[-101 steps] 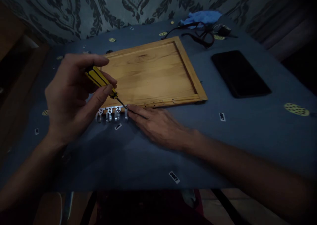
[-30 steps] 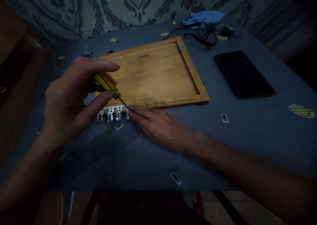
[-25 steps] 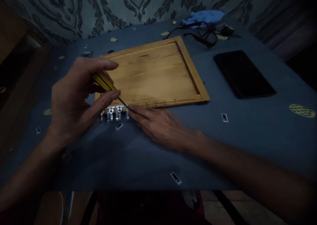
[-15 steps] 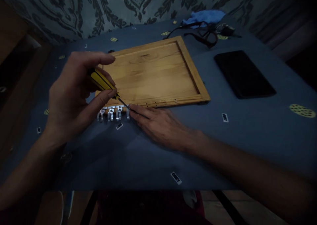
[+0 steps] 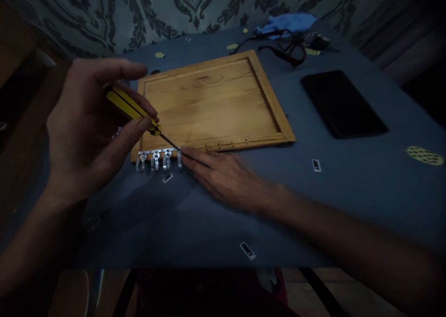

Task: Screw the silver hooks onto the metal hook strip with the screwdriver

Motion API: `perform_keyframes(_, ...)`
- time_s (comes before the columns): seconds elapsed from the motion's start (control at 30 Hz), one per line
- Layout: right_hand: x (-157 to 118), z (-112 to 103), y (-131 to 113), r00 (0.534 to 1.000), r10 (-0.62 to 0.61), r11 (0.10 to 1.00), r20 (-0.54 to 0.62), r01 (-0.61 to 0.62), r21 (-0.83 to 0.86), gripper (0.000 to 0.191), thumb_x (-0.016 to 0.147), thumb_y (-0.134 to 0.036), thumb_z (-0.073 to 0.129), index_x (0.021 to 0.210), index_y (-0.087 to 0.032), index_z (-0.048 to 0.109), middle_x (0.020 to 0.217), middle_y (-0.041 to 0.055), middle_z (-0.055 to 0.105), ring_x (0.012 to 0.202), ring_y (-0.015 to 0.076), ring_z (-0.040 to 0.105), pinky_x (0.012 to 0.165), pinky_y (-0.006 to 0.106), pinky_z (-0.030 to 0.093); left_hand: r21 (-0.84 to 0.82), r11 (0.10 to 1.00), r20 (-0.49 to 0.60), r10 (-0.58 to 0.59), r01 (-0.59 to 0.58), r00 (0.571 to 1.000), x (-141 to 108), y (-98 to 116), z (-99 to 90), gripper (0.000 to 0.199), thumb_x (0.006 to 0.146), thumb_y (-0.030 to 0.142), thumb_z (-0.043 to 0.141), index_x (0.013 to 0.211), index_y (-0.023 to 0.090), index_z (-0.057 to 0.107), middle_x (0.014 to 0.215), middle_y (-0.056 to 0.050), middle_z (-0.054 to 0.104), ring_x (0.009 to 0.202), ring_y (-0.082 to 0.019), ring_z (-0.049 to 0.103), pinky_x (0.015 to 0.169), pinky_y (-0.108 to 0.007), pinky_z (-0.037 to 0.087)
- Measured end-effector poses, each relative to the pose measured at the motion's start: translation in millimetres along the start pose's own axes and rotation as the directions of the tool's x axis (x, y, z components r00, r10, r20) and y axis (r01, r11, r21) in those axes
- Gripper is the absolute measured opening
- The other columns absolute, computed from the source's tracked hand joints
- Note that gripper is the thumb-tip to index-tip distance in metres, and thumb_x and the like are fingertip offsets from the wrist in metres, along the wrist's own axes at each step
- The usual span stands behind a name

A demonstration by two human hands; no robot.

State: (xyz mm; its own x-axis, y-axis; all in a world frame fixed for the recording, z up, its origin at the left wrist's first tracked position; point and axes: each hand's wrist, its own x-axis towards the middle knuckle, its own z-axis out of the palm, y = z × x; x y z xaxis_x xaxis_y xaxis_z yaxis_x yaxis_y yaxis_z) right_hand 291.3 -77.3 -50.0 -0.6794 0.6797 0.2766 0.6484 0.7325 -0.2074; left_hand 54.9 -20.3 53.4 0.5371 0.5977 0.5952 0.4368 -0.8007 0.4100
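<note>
A yellow and black screwdriver is held in my left hand, between thumb and fingers. Its tip touches the rightmost of several metal hooks along the near edge of a framed wooden board. My right hand lies low at that edge, its fingertips pressed together on the rightmost hook beside the tip. The fingers partly hide this hook. Small dark holes run along the board's edge to the right of my fingers.
On the blue tablecloth, a black phone or tablet lies to the right. Dark glasses, keys and a blue cloth are at the back, near the patterned curtain.
My left hand and the screwdriver handle have moved left and tilted lower, while the tip stays at the same hook. My right hand has hardly moved.
</note>
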Motion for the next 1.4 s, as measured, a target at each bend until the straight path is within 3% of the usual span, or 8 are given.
perform_keyframes(0.1,0.6,0.8,0.2,1.0,-0.007,1.0,-0.003,0.007,-0.012,0.056,0.105,-0.01,0.051,0.161,-0.007,0.051,0.164,0.0196,0.056,0.127,0.0344,0.073,0.094,0.051,0.068,0.049,0.996,0.039,0.076,-0.078,0.996,-0.3,1.8,1.3,0.05,0.102,0.034,0.076,0.148,0.037,0.057,0.126,-0.002,0.062,0.102,-0.017,0.078,0.081,-0.029,0.07)
perform_keyframes(0.5,0.7,1.7,0.6,1.0,-0.002,1.0,-0.014,0.002,-0.021,0.055,0.105,-0.011,0.052,0.159,-0.011,0.053,0.163,0.0183,0.058,0.128,0.0321,0.073,0.098,0.048,0.067,0.109,0.993,0.059,0.049,-0.055,0.997,-2.6,0.3,3.0,0.047,0.101,0.025,0.074,0.145,0.03,0.06,0.118,-0.003,0.068,0.097,-0.017,0.079,0.075,-0.028,0.067)
perform_keyframes(0.63,1.4,0.8,0.2,1.0,0.0,1.0,0.007,0.0,-0.02,0.057,0.105,-0.011,0.051,0.162,-0.01,0.05,0.164,0.0192,0.057,0.128,0.0329,0.073,0.097,0.049,0.068,0.155,0.984,0.084,0.075,-0.088,0.994,-3.1,-2.5,4.6,0.047,0.102,0.03,0.073,0.147,0.028,0.059,0.122,-0.005,0.069,0.1,-0.019,0.077,0.082,-0.034,0.069)
perform_keyframes(0.73,2.0,0.4,-0.3,1.0,0.007,1.0,0.012,-0.007,-0.022,0.058,0.105,-0.011,0.05,0.163,-0.011,0.049,0.165,0.0185,0.056,0.128,0.0334,0.073,0.097,0.05,0.068,0.185,0.973,0.055,0.132,-0.14,0.99,-3.7,-5.2,6.5,0.049,0.1,0.037,0.077,0.146,0.029,0.062,0.129,-0.005,0.071,0.103,-0.02,0.074,0.076,-0.032,0.068)
perform_keyframes(0.97,2.3,-1.2,-0.8,1.0,0.016,1.0,0.011,-0.016,0.001,0.057,0.104,-0.009,0.051,0.161,-0.01,0.051,0.163,0.0195,0.057,0.126,0.0333,0.074,0.098,0.051,0.067,0.205,0.966,0.014,0.157,-0.157,0.987,-2.7,-0.3,5.2,0.046,0.1,0.036,0.077,0.143,0.027,0.063,0.124,-0.001,0.071,0.104,-0.019,0.076,0.078,-0.033,0.07)
perform_keyframes(1.17,1.1,-0.1,0.1,1.0,0.012,1.0,-0.001,-0.012,0.026,0.055,0.105,-0.011,0.048,0.16,-0.012,0.054,0.163,0.0193,0.057,0.128,0.0335,0.073,0.098,0.052,0.067,0.088,0.996,0.061,0.004,-0.009,0.998,-1.6,6.8,2.2,0.043,0.103,0.032,0.073,0.144,0.029,0.06,0.126,-0.002,0.065,0.105,-0.018,0.079,0.087,-0.036,0.07)
perform_keyframes(1.3,1.0,0.9,0.2,1.0,-0.002,1.0,-0.008,0.002,-0.027,0.054,0.105,-0.011,0.049,0.159,-0.012,0.055,0.163,0.0172,0.058,0.127,0.0308,0.073,0.098,0.046,0.066,0.092,0.996,0.025,-0.018,0.015,1.0,-3.4,5.5,6.6,0.04,0.103,0.032,0.074,0.141,0.03,0.062,0.12,-0.002,0.068,0.103,-0.018,0.078,0.089,-0.036,0.071)
perform_keyframes(1.4,1.0,1.1,0.3,1.0,0.002,1.0,-0.01,-0.003,-0.014,0.054,0.105,-0.012,0.05,0.159,-0.011,0.055,0.162,0.0185,0.059,0.126,0.0311,0.074,0.098,0.047,0.066,0.187,0.981,-0.008,0.059,-0.057,0.998,-3.4,2.0,8.4,0.04,0.101,0.036,0.077,0.139,0.029,0.065,0.12,-0.002,0.07,0.104,-0.018,0.076,0.079,-0.031,0.07)
